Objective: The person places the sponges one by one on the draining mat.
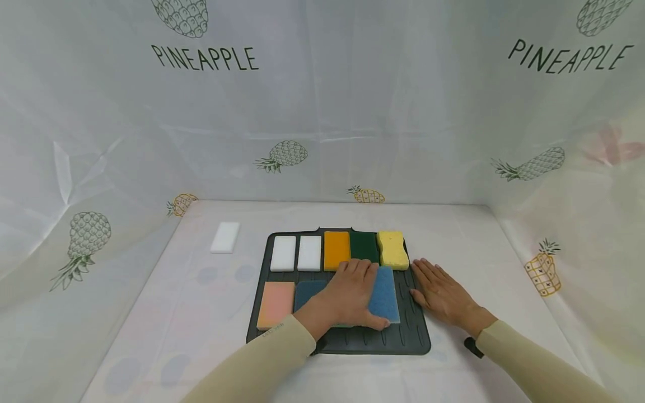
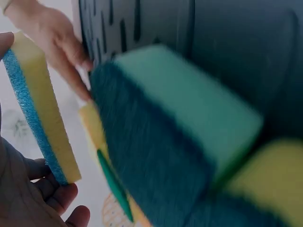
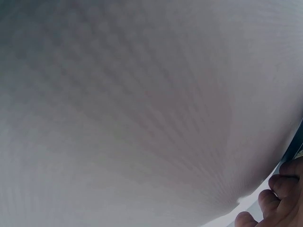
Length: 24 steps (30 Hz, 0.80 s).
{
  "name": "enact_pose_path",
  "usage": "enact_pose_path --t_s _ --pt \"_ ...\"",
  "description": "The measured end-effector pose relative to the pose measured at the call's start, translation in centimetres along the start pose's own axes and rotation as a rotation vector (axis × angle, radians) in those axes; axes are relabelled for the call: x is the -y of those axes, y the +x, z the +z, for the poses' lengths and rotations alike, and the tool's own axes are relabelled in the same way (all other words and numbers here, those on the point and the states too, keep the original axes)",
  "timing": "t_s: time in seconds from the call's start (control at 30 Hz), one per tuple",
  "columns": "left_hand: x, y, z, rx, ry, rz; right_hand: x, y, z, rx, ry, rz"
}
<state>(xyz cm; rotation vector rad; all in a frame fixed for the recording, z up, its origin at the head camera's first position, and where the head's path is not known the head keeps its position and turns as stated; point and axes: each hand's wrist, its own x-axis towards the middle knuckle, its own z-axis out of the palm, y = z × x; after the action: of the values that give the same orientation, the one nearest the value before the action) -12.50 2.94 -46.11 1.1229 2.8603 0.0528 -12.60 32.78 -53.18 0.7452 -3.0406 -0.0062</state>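
white worktop [image 1: 453, 235] | left hand [image 1: 353, 291] grips blue-and-yellow rectangular sponge [image 1: 384, 294], long axis pointing away | right hand [image 1: 443, 294] flat just right

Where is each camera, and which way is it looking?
Head: up high, looking down at the dark mat of sponges; both hands and sleeves show.
Left wrist: beside the left hand, seeing the blue sponge.
Right wrist: facing the white cloth; fingertips show.
Shared: head and left wrist both show the blue sponge.
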Motion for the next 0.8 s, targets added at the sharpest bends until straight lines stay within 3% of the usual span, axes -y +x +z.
enact_pose_path --t_s 0.33,0.8 --pt "-1.2 0.9 2.3 0.042 0.078 -0.031 0.0 -0.1 0.1 -0.02 0.008 -0.006" --pt "-0.7 0.7 3.0 0.113 0.112 -0.064 0.1 0.0 -0.3 0.0 0.015 0.006"
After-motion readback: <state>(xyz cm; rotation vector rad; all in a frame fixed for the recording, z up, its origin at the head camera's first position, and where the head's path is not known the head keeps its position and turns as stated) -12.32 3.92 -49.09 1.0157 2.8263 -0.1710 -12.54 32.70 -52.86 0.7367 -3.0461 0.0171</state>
